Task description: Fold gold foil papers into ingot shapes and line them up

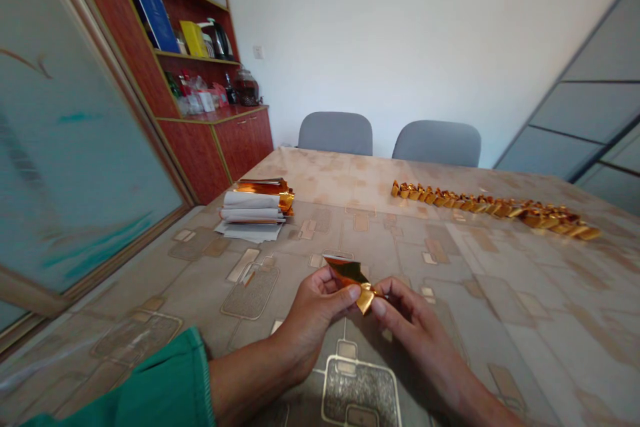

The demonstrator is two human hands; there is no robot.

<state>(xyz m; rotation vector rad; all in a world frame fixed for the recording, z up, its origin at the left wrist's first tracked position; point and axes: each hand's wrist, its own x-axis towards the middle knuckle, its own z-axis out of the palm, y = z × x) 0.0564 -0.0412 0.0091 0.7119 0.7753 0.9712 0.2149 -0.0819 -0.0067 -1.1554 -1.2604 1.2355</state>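
Above the near part of the table, a partly folded piece of gold foil paper (350,271) is held between my two hands. My left hand (320,300) pinches its left side, with the thumb pressed on the front. On the right, the thumb and fingertips of my right hand (410,312) grip the folded lower end. The upper part of the foil fans out past my left fingers. Some fingertips are hidden behind the paper.
A stack of gold-and-white paper sheets (253,210) lies at the left of the patterned table (320,240). A long row of folded gold foil pieces (485,205) stretches across the right. Two grey chairs (335,133) stand behind; a red-brown cabinet (240,140) is at the back left.
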